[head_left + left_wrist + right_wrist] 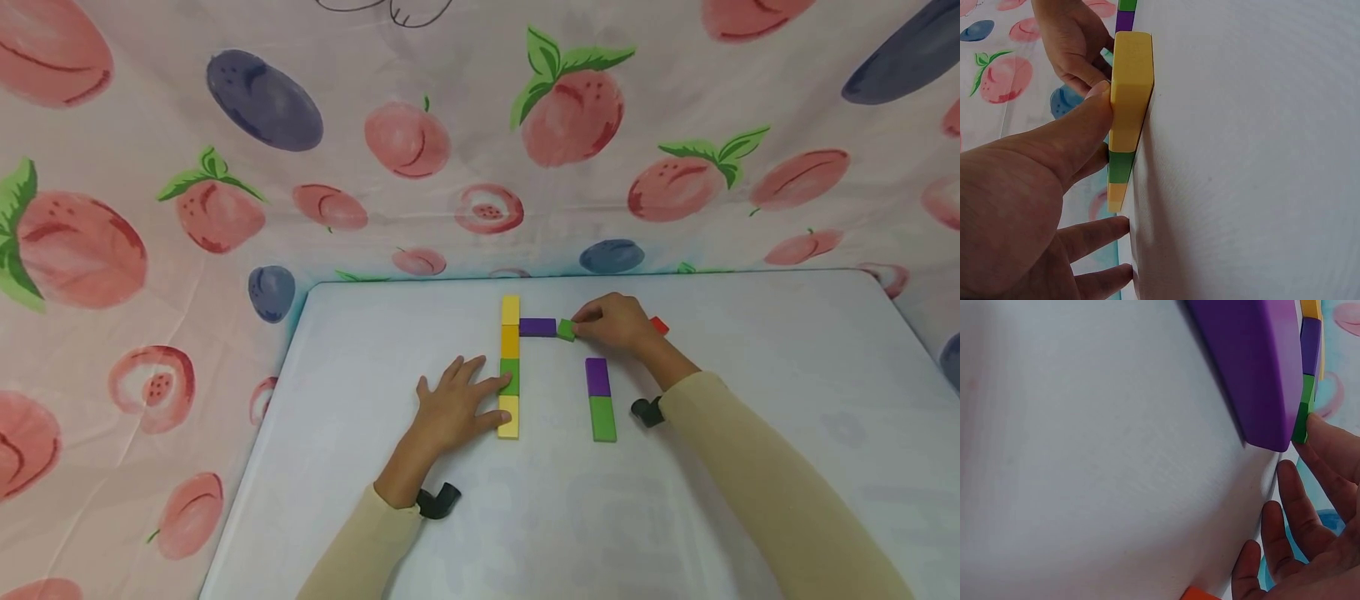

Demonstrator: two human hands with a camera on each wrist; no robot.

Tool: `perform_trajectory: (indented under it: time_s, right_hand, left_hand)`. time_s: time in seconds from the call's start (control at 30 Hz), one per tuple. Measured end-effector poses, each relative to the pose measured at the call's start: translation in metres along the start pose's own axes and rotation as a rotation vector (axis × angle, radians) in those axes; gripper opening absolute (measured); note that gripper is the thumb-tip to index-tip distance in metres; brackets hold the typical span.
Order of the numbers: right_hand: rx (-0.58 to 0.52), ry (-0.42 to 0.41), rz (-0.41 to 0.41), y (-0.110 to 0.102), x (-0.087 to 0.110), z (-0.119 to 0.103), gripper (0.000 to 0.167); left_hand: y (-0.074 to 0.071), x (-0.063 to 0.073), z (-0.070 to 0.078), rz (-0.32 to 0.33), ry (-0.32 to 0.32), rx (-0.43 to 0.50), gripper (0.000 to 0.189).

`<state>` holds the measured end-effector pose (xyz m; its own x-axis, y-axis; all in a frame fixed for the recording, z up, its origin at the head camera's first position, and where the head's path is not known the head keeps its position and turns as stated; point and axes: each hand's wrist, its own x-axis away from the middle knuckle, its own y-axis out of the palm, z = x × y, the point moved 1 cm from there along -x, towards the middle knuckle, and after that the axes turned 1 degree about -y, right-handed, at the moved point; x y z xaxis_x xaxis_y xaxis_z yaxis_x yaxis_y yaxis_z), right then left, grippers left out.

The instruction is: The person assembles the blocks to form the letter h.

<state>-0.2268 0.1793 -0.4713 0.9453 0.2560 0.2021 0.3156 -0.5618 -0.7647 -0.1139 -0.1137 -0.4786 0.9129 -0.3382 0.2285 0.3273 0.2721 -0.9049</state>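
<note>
In the head view, my right hand (pixel 617 322) pinches a small green block (pixel 566 330) between thumb and index finger. The block sits slightly tilted at the right end of a purple block (pixel 537 327) lying sideways. That purple block meets a column made of a yellow block (pixel 511 309), an orange-yellow block (pixel 510 342), a green block (pixel 509 371) and a pale yellow block (pixel 508 427). My left hand (pixel 446 417) lies spread beside the column, thumb against the pale yellow block and index finger at the green one. Its other fingertips rest on the table.
Nearer me, an upright purple block (pixel 597 377) and a longer green block (pixel 603 419) stand end to end. Behind the right wrist, a red block (pixel 659 325) is partly hidden. The white table (pixel 787 400) meets a fruit-print cloth (pixel 450 75) at its back and left edges.
</note>
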Motion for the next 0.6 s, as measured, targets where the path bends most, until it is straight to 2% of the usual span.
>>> perform_trajectory:
  time_s: [0.6]
  right_hand:
    - [-0.007,-0.003,0.002,-0.0016,0.0014,-0.0036,0.028]
  left_hand:
    - [-0.0018,0.0017,0.0019,0.01,0.006,0.011,0.061]
